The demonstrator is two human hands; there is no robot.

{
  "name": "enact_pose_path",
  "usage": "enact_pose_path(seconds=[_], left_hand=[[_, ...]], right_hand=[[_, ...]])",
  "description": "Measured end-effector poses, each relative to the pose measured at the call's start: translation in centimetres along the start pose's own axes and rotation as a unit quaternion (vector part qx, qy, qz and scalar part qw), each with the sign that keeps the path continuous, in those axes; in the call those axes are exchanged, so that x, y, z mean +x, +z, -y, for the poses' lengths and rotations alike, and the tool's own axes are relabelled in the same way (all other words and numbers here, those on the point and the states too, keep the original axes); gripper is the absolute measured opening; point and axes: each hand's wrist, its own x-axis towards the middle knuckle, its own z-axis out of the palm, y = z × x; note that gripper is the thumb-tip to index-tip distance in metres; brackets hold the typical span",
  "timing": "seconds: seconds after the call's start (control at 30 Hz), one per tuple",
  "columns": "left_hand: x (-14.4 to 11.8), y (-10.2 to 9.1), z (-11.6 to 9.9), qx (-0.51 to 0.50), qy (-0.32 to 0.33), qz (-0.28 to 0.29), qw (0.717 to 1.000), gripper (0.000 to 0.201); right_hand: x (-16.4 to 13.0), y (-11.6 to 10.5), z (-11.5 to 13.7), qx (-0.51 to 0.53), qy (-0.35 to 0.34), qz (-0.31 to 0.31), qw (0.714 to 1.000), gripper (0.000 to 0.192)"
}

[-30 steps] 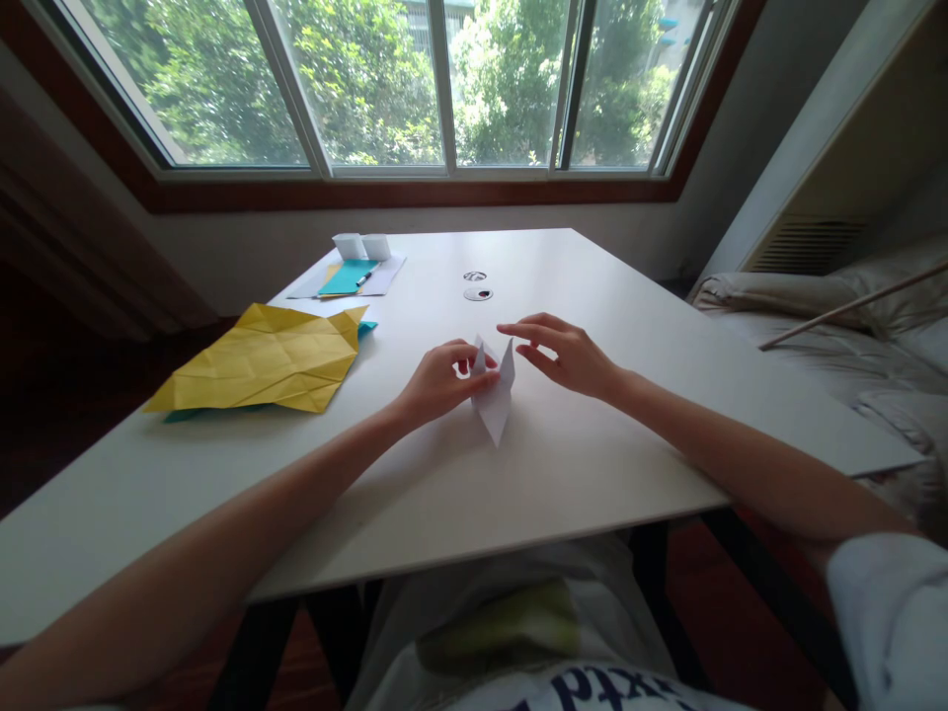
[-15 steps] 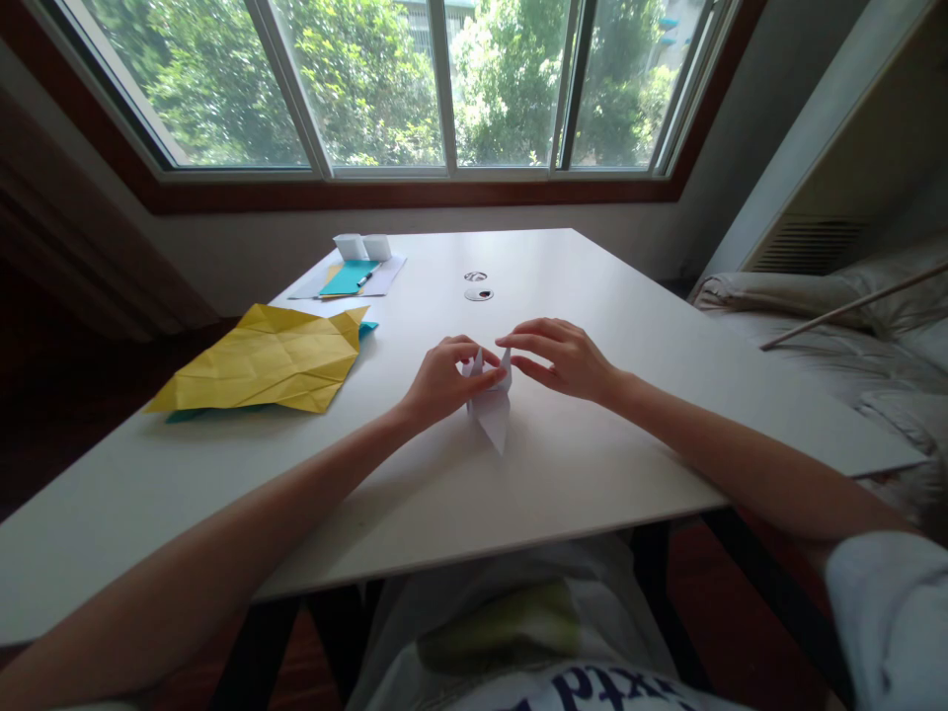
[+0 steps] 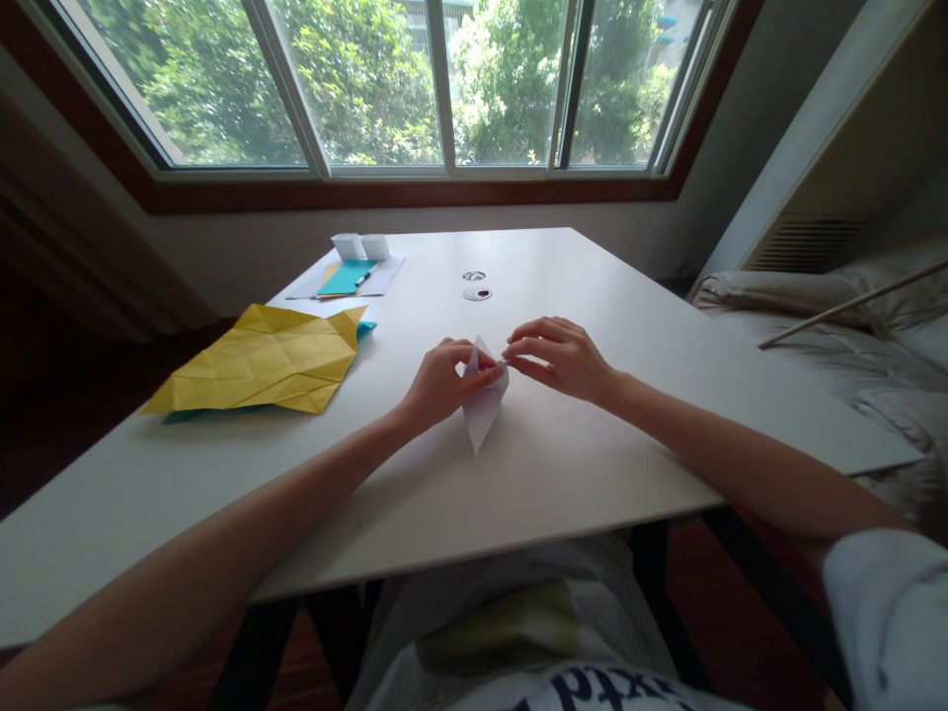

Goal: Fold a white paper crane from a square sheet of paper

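- My left hand [image 3: 438, 380] is curled, thumb and fingertips pinched on the left side of the folded white paper [image 3: 481, 410] near its top.
- My right hand [image 3: 559, 357] comes in from the other side, thumb and forefinger nipped together on the paper's upper right edge, the other fingers arched loosely above it.
- Both hands meet at the top of the paper, fingertips nearly touching each other across it.
- The paper is a narrow folded piece, tapering to a sharp tip that points down toward me and a little to my left; its long axis runs from my fingertips to that tip.
- I cannot tell whether the tip rests on the table or hangs just above it.
- It sits over the middle of the white table [image 3: 592, 464], between my two forearms.
- Off to my left lies a crumpled yellow sheet [image 3: 259, 363], creased all over, with a sliver of teal paper [image 3: 367, 328] peeking out from under it.
- Farther back on the left, a teal card [image 3: 347, 277] lies on some white sheets, with two small white folded pieces [image 3: 360, 245] behind it.
- Two small round things [image 3: 476, 285] sit on the table beyond my hands.
- A wide window [image 3: 436, 84] with green trees outside spans the far wall; pale bedding [image 3: 815, 336] is on my right.
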Motion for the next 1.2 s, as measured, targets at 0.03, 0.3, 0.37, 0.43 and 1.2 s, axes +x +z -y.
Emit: enact_pose_path(seconds=[0.03,0.3,0.37,0.43,1.2], left_hand=[[-0.01,-0.01,0.05,-0.003,0.0,-0.002,1.0,0.017],[-0.09,0.0,0.57,-0.004,0.005,-0.011,1.0,0.017],[-0.13,-0.02,0.63,-0.004,0.008,-0.012,1.0,0.017],[-0.18,-0.07,0.66,-0.005,0.01,-0.012,1.0,0.017],[-0.34,-0.45,0.65,-0.008,0.009,-0.013,1.0,0.016]], right_hand=[[-0.01,0.01,-0.01,-0.002,0.0,0.001,1.0,0.016],[0.0,0.13,0.05,-0.005,-0.001,-0.005,1.0,0.014],[0.0,0.15,0.06,-0.005,-0.005,-0.014,1.0,0.013],[-0.04,0.16,0.02,-0.003,-0.007,-0.02,1.0,0.013],[0.04,0.62,0.34,0.201,0.145,-0.029,0.968,0.012]])
